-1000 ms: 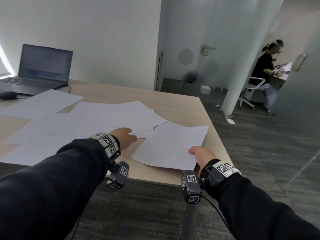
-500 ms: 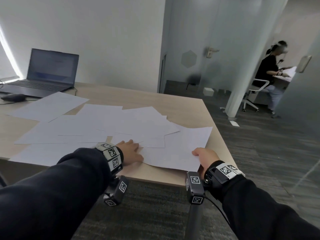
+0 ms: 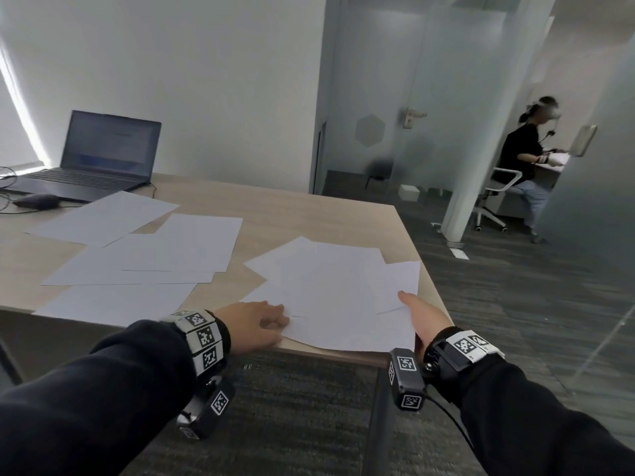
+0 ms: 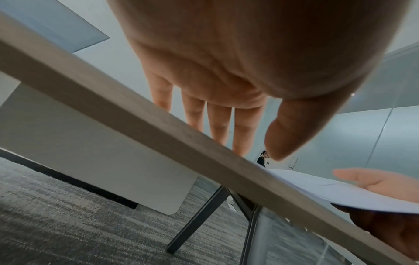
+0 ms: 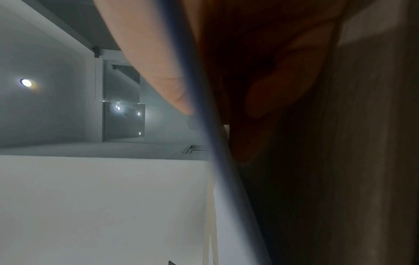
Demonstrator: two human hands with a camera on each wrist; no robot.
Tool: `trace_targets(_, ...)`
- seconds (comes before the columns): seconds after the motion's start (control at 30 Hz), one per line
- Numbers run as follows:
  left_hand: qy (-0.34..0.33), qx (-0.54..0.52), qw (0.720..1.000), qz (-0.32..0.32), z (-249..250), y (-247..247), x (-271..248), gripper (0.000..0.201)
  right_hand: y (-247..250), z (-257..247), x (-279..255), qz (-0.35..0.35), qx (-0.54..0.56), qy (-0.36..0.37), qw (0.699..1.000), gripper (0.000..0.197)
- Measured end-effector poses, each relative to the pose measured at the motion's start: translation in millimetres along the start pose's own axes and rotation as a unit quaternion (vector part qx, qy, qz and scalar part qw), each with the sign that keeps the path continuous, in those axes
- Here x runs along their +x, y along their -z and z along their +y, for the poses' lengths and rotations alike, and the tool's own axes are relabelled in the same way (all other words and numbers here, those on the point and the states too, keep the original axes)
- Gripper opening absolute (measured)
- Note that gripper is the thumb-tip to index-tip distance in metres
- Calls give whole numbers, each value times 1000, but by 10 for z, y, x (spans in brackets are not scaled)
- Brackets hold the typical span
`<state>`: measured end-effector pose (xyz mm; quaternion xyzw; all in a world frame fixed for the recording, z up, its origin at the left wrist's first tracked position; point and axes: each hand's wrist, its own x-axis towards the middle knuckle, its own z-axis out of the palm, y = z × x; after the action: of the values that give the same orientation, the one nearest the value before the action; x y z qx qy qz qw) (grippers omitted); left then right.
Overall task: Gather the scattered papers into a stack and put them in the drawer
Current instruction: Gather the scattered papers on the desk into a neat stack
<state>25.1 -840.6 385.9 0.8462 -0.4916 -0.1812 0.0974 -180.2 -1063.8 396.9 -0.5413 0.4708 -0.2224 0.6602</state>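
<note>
left hand [image 3: 252, 325]: flat, pressing papers [image 3: 338, 297] | right hand [image 3: 424, 319]: pinching papers' edge

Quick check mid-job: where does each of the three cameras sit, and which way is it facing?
Head: above, looking forward and down at the table; shows both sleeves, left hand, right hand on the papers.
Left wrist: below the table edge, looking up along the palm and fingers.
Right wrist: at the table edge, tilted up to the ceiling; thumb over, fingers under the papers.
Shared: the left wrist and head views both show the right hand and papers.
</note>
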Motion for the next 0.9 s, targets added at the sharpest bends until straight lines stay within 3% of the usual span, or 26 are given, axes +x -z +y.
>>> trace_targets(0.3, -8, -39, 997, 64, 70, -46, -6, 23, 67, 28, -34, -13, -78, 8, 997, 27)
trace_targets(0.43, -54, -3, 993, 100, 156, -156, 34, 54, 118, 110, 178, -22, -126, 20, 992, 16)
trace_targets(0.53, -91, 54, 992, 66, 227, -232, 41, 81, 140, 130, 266, -25, -130, 34, 991, 13)
trace_targets(0.57, -101, 64, 991, 65, 245, -245, 43, 76, 140, 134, 291, -23, -134, 41, 990, 15)
trace_targets(0.7, -134, 34, 981, 133, 304, -265, 44, 22, 82, 73, 187, 2, -136, 41, 990, 25)
trace_targets(0.8, -138, 27, 978, 157, 367, -291, 90, 18, 56, 57, 182, 12, -144, 48, 988, 38)
trace_targets(0.9, -139, 27, 980, 139, 420, -328, 142, 38, 44, 57, 185, 17, -145, 49, 988, 38)
